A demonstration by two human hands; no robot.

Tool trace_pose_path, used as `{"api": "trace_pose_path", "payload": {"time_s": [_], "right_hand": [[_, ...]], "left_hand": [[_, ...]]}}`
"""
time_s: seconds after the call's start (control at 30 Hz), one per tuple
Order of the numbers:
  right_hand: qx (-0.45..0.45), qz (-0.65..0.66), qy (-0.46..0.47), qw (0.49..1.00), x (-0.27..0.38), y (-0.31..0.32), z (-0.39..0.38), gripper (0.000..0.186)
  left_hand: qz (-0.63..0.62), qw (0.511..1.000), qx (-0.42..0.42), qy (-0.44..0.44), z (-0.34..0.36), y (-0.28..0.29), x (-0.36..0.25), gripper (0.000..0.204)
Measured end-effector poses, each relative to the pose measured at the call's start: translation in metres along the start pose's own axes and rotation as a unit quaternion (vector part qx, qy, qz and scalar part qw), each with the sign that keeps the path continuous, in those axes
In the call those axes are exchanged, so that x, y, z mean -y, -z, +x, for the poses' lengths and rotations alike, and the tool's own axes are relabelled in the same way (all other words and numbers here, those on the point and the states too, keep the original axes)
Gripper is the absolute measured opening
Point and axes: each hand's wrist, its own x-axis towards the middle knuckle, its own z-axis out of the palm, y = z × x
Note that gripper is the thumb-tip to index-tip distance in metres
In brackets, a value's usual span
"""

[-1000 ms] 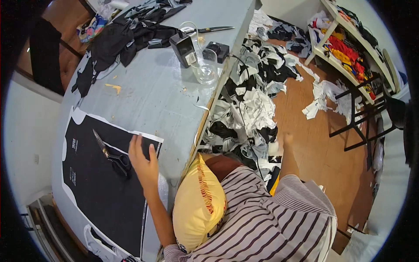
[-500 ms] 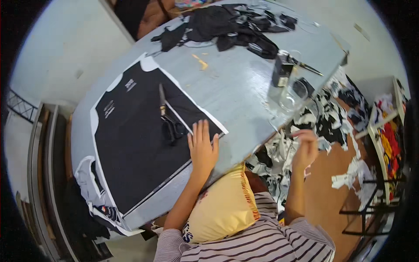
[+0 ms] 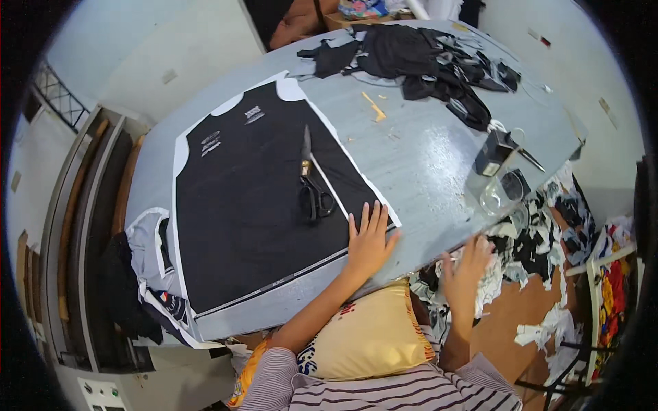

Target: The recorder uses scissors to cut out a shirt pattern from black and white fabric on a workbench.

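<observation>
My left hand (image 3: 369, 241) lies flat, fingers spread, on the near right corner of a black sleeveless shirt panel (image 3: 253, 198) spread on the grey table (image 3: 425, 147). Large black-handled scissors (image 3: 312, 181) rest on the panel just beyond my fingers, blades pointing away. My right hand (image 3: 466, 268) hovers open beside the table's edge, blurred, holding nothing. A yellow cushion (image 3: 367, 339) sits on my lap under my arms.
A heap of black garments (image 3: 425, 58) lies at the far end. A dark box (image 3: 491, 154) and a clear glass (image 3: 495, 198) stand near the right edge. Fabric scraps (image 3: 541, 246) litter the floor at right. More clothes (image 3: 147, 274) hang off the left side.
The view has swung left, bringing the black panel to the middle. My left hand stays pressed on the panel's corner. My right hand has come forward toward the table's edge.
</observation>
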Motion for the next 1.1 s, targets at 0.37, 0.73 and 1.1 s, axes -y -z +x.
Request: {"api": "trace_pose_path", "payload": {"time_s": [0.37, 0.73, 1.1], "right_hand": [[0.165, 0.273, 0.332, 0.888, 0.157, -0.074, 0.068, 0.04], [-0.045, 0.173, 0.348, 0.92, 0.233, -0.168, 0.095, 0.038], [0.325, 0.163, 0.16, 0.918, 0.211, -0.133, 0.112, 0.044]], "left_hand": [[-0.037, 0.999, -0.007, -0.037, -0.03, -0.013, -0.006, 0.059], [-0.061, 0.995, 0.02, -0.08, -0.038, -0.021, 0.001, 0.062], [-0.038, 0.993, 0.025, -0.11, -0.038, -0.012, -0.002, 0.063]]}}
